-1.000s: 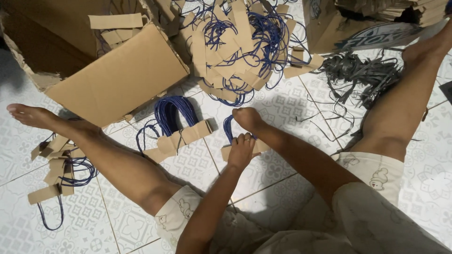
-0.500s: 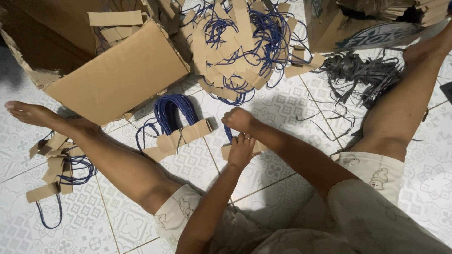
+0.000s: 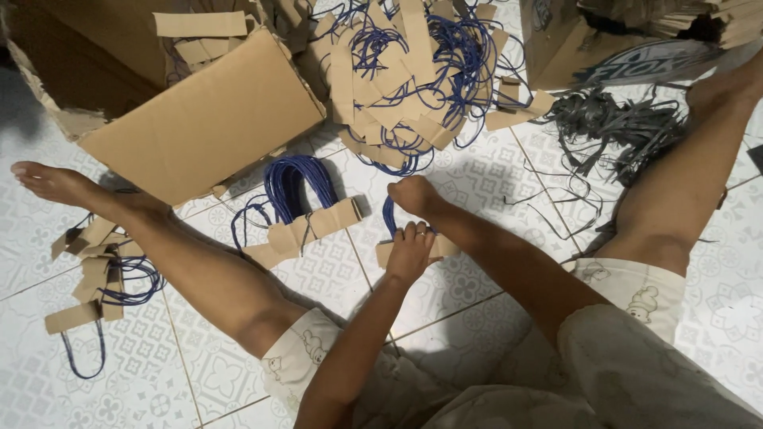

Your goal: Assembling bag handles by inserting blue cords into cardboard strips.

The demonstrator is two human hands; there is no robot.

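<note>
While both hands, left hand and right hand, clamp the blue-corded cardboard strip, bare tile (bordered by piles) lies ahead.

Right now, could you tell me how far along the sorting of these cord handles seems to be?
Looks done: one neat bundle lies on the tiles. In hand: the left hand and right hand gather blue cords on a cardboard strip. Left: the large tangled pile behind.

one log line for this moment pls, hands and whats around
left hand: pressing cardboard strip | right hand: gripping blue cord loops | neat handle stack: floor, left | tangled handle pile: ahead
</note>
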